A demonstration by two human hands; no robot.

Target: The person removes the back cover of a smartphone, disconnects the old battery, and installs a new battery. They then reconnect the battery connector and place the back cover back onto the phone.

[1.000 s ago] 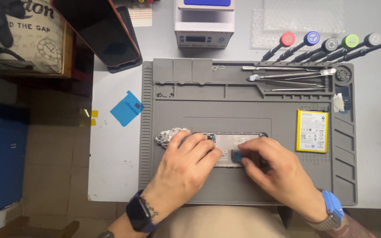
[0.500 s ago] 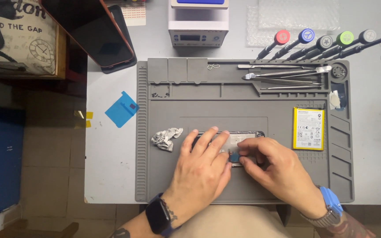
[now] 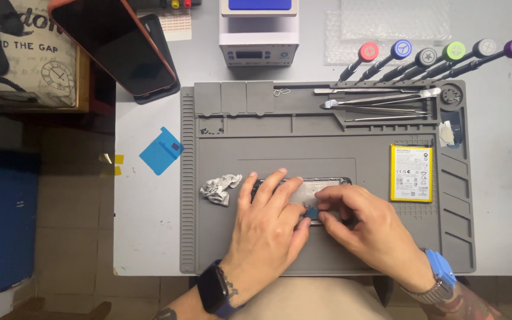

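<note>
the opened grey phone body (image 3: 303,188) is laid long-axis left to right mid grey silicone mat (image 3: 220,249), pressed flat under the left hand (image 3: 268,228), a small blue pick (image 3: 312,212) pinched in the right hand (image 3: 365,228) at its near edge.

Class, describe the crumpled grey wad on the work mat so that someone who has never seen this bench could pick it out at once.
Start at the big grey work mat on the pale table. The person's left hand rests flat on an opened phone at the mat's middle; just left of its fingers lies the crumpled wad. It is the only soft, wrinkled, silvery-grey lump there; its neighbours are flat and hard-edged.
</note>
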